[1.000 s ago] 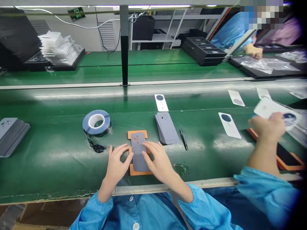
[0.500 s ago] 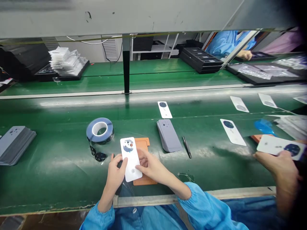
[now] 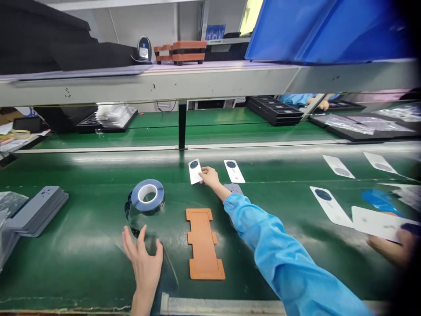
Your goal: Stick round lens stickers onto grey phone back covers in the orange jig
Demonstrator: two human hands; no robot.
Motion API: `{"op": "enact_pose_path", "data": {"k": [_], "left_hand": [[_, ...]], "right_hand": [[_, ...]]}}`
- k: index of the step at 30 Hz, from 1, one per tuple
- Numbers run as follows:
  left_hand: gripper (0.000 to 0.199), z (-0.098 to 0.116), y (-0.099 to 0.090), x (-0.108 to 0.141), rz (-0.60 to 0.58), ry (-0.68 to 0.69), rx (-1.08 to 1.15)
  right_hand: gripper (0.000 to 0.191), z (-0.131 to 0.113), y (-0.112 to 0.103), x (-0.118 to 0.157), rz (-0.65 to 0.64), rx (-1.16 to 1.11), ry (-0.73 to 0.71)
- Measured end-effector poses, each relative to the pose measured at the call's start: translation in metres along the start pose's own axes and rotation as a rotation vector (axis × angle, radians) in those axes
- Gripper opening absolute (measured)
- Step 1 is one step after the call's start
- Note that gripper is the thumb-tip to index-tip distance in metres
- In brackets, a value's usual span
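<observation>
At the far side of the green bench, my right hand (image 3: pixel 210 176) pinches the lower edge of a white phone back cover (image 3: pixel 194 172) with a dark round patch. Another such white cover (image 3: pixel 234 171) lies just right of it. My left hand (image 3: pixel 143 263) is empty, fingers apart, above the bench near the dark tail of a blue tape roll (image 3: pixel 155 191). Between my arms lies a bare orange fixture plate (image 3: pixel 203 245). A stack of grey phone back covers (image 3: pixel 234 188) is mostly hidden under my right sleeve.
On the left are a stack of grey covers (image 3: pixel 39 210) and a plastic bag (image 3: pixel 9 210). At right, a co-worker's hand (image 3: pixel 388 245) holds a white cover (image 3: pixel 378 223), near more white covers (image 3: pixel 332 206). A shelf (image 3: pixel 213 83) on a black post (image 3: pixel 182 127) spans the back.
My left hand has let go of the white cover and spread open. My right hand has carried it from above the orange plate to the back of the bench. The view has tilted up.
</observation>
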State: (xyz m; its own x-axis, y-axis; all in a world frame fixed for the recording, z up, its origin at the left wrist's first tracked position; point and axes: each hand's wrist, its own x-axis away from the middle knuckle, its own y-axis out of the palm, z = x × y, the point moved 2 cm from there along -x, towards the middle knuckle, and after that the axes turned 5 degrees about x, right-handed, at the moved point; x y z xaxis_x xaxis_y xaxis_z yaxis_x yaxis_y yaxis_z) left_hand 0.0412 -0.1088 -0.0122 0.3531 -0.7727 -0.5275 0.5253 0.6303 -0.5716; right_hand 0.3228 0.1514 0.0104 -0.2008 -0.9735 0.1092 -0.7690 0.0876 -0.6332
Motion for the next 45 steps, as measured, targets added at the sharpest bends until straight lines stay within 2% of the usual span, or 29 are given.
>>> {"op": "enact_pose_path", "data": {"k": [4, 6, 9, 12, 14, 18, 21, 25, 28, 33, 36, 40, 43, 45], "left_hand": [[0.083, -0.018, -0.012, 0.002, -0.067, -0.396, 0.178], [0.094, -0.030, -0.014, 0.002, -0.120, -0.592, 0.315], [0.103, -0.048, -0.009, -0.004, -0.199, -0.725, 0.406], [0.115, -0.057, 0.007, -0.014, -0.256, -0.706, 0.438], [0.113, -0.056, 0.019, -0.021, -0.251, -0.682, 0.504], [0.082, -0.045, 0.031, -0.024, -0.255, -0.700, 0.785], [0.062, -0.035, 0.026, -0.019, -0.295, -0.759, 0.947], [0.059, -0.021, 0.011, -0.009, -0.258, -0.903, 1.068], [0.057, -0.011, 0.003, -0.005, -0.272, -0.940, 1.130], [0.056, -0.008, 0.002, -0.001, -0.345, -0.871, 1.110], [0.054, -0.011, 0.006, 0.000, -0.349, -0.835, 1.112], [0.064, -0.013, 0.012, -0.004, -0.365, -0.821, 1.154], [0.077, -0.012, 0.018, -0.012, -0.395, -0.817, 1.179], [0.078, -0.012, 0.023, -0.018, -0.427, -0.808, 1.165]], "right_hand": [[0.041, 0.002, 0.007, -0.014, -0.009, 0.131, 0.012], [0.040, 0.004, 0.007, -0.014, -0.008, 0.207, 0.002], [0.039, 0.004, 0.001, -0.010, -0.005, 0.304, -0.025], [0.041, 0.000, -0.005, 0.003, -0.011, 0.354, -0.080], [0.039, -0.006, -0.006, 0.019, -0.036, 0.357, -0.136], [0.030, -0.019, 0.005, 0.072, -0.152, 0.306, -0.278], [0.029, -0.029, 0.023, 0.120, -0.329, 0.165, -0.418], [0.030, -0.043, 0.052, 0.169, -0.524, -0.023, -0.545], [0.033, -0.054, 0.072, 0.188, -0.575, -0.061, -0.580], [0.023, -0.060, 0.088, 0.201, -0.563, -0.071, -0.560], [0.018, -0.054, 0.082, 0.207, -0.543, -0.128, -0.503], [0.020, -0.037, 0.059, 0.214, -0.551, -0.269, -0.382], [0.027, -0.019, 0.035, 0.211, -0.469, -0.358, -0.261], [0.030, -0.003, 0.020, 0.204, -0.401, -0.387, -0.185]]}}
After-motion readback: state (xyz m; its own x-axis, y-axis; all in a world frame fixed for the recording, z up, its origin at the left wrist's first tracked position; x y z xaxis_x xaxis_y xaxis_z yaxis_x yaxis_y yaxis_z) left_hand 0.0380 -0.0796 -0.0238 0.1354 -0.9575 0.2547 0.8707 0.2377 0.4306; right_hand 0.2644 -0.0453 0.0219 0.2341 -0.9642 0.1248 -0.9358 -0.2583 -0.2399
